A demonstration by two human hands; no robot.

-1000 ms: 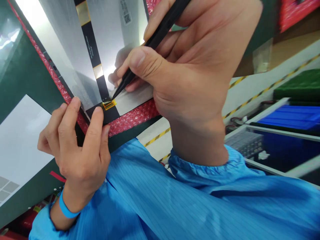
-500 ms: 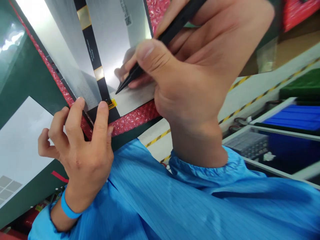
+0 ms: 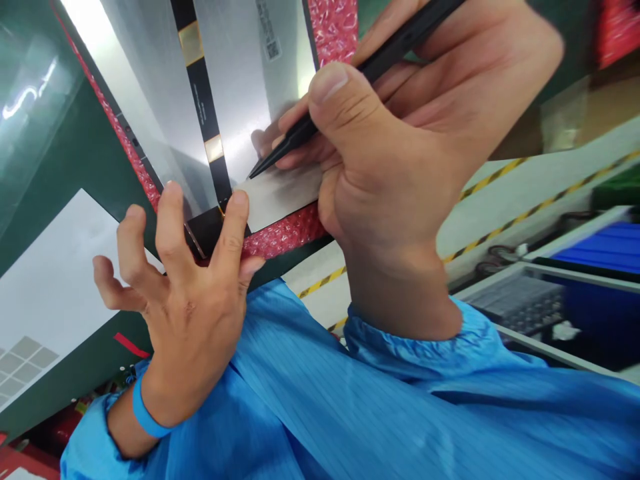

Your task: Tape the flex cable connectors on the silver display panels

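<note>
My right hand (image 3: 400, 153) is closed around a black pen-like tool (image 3: 295, 135), whose pointed tip is at the silver panel (image 3: 240, 87), right of the dark strip. My left hand (image 3: 195, 293) has its fingers spread over the panel's lower corner. Its index fingertip lies at the bottom end of the black flex strip (image 3: 203, 97) and hides most of the small yellow piece there. Under the panel shows pink bubble wrap (image 3: 285, 233). The tool's exact contact with the panel is too fine to tell.
A white sheet with grey squares (image 3: 75, 267) lies at the left on the green table (image 3: 107, 180). More pink wrap (image 3: 619, 30) is at the upper right. Below right are yellow-black floor lines, a metal-framed cart and a blue bin (image 3: 607, 250).
The view has shifted, so most things appear farther right. My left index finger has moved onto the strip's end, covering the yellow piece. My right hand still holds the tool.
</note>
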